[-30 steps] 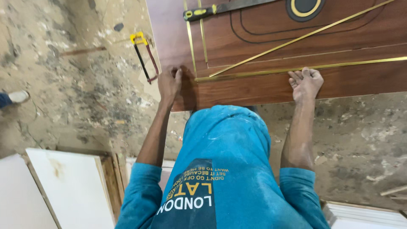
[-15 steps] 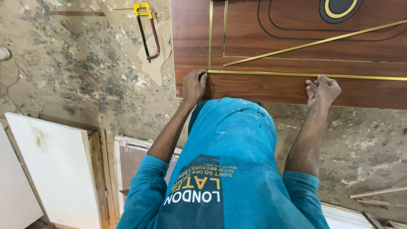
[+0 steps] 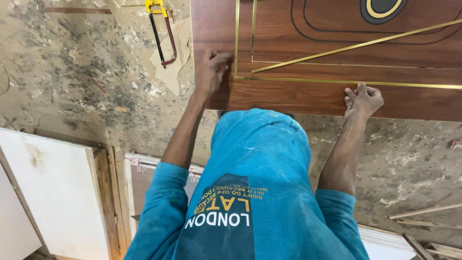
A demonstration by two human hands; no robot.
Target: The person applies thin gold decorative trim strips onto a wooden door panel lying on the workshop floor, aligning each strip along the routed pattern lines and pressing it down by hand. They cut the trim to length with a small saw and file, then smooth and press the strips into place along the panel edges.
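Nearest the camera, the person's blue shirt [image 3: 260, 192] is filling the lower middle of the view, dusted with pale powder, and both bare arms are reaching forward from it onto the wooden door panel [image 3: 298, 94] that is lying flat over the rough floor [image 3: 86, 77]. The left hand [image 3: 210, 72] is resting palm down near the panel's near corner, its fingers spread loosely and flat against the veneer, just beside the corner of the gold inlay strip [image 3: 346, 82]; it is grasping nothing, and seems to be steadying the board. The right hand [image 3: 363, 99] is sitting farther along the near edge with its fingers curled in, the tips pressing down right at the strip, probably seating or checking it in its groove; whether anything small is pinched there cannot be told. The panel itself is looking freshly finished: warm reddish-brown grain, thin brassy lines forming a rectangular frame, and a loose gold strip [image 3: 356, 45] lying diagonally across it. Farther up, dark routed curves are looping round a dark oval with a gold ring [image 3: 382, 8]. To the left, white boards [image 3: 53, 188] are leaning near the person, and beyond them a hacksaw with a yellow handle [image 3: 161, 33] is lying apart on the floor.
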